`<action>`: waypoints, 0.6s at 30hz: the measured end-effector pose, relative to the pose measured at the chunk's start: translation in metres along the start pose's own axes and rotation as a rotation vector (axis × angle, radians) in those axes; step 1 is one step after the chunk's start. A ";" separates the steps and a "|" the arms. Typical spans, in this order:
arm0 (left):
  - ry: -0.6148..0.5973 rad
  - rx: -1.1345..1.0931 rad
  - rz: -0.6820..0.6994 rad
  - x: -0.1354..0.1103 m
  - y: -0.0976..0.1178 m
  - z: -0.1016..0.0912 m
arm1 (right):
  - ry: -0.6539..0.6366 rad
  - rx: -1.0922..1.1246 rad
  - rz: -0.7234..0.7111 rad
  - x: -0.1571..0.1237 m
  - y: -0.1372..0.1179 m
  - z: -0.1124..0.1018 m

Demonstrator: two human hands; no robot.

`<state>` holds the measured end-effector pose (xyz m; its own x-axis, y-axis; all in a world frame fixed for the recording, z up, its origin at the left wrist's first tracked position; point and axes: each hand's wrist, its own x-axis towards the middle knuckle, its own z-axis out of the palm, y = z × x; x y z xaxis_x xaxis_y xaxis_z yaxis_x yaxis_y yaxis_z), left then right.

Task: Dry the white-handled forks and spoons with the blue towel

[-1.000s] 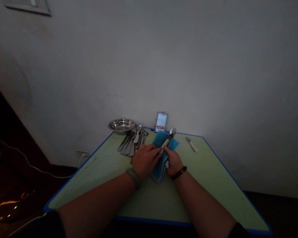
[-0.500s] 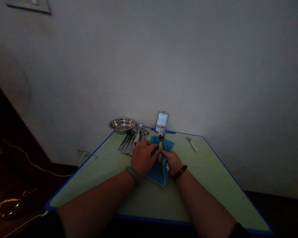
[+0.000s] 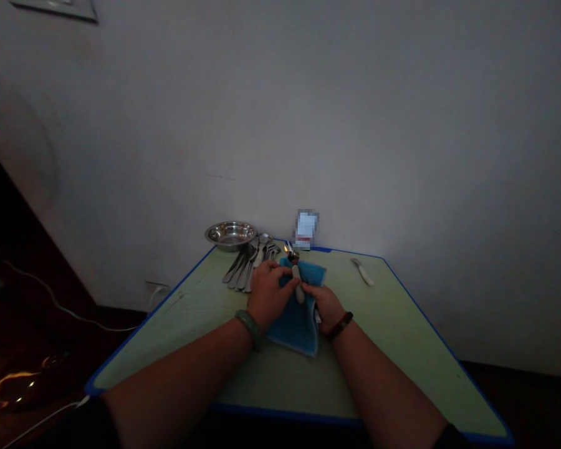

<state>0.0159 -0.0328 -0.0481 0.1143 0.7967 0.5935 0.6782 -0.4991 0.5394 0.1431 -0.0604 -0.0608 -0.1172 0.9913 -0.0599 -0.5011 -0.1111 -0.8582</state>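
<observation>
A white-handled fork [image 3: 296, 275] is gripped between the two hands, its handle slanting toward the body and its metal head showing just beyond the fingers. A blue cloth [image 3: 295, 330] is pressed around the handle and hangs below both hands onto a green table [image 3: 177, 337] with a blue edge. The left hand [image 3: 268, 296] and the right hand [image 3: 325, 305] are both closed; which fingers bear the handle cannot be told.

Just beyond the left hand, a bunch of spoons and forks [image 3: 251, 265] is laid out on the table, and a steel bowl [image 3: 230, 236] stands past it, at the table's far corner. A blurred upright packet [image 3: 306, 229] is placed ahead of the hands, by the far edge. A white-handled knife [image 3: 361, 272] lies well to the right of the right hand. A jade bangle [image 3: 249, 329] is worn on the left wrist, a dark bracelet [image 3: 340, 325] on the right.
</observation>
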 end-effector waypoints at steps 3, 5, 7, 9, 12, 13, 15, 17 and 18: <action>0.035 -0.010 -0.029 0.002 -0.001 -0.003 | -0.016 -0.003 0.020 -0.001 0.002 0.001; 0.051 -0.013 -0.042 0.003 -0.001 -0.005 | -0.017 -0.009 0.033 -0.001 0.002 0.001; 0.062 -0.018 -0.051 0.004 -0.002 -0.006 | -0.004 -0.015 0.054 -0.001 0.001 0.001; 0.080 -0.025 -0.054 0.005 -0.003 -0.006 | 0.014 -0.020 0.082 -0.001 0.000 0.001; 0.119 -0.043 -0.043 0.007 -0.004 -0.006 | 0.040 -0.030 0.093 -0.001 -0.002 0.001; 0.131 -0.047 -0.042 0.008 -0.005 -0.007 | 0.044 -0.036 0.090 -0.001 -0.002 0.001; 0.148 -0.055 -0.051 0.009 -0.007 -0.007 | 0.043 -0.043 0.084 -0.001 -0.002 0.001; 0.171 -0.070 -0.063 0.011 -0.009 -0.008 | 0.034 -0.033 0.089 -0.001 -0.002 0.000; 0.180 -0.088 -0.061 0.011 -0.010 -0.008 | 0.030 -0.023 0.093 -0.001 -0.002 -0.001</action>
<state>0.0045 -0.0214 -0.0419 -0.0626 0.7565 0.6510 0.6131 -0.4856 0.6232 0.1447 -0.0612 -0.0598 -0.1364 0.9785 -0.1549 -0.4690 -0.2015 -0.8599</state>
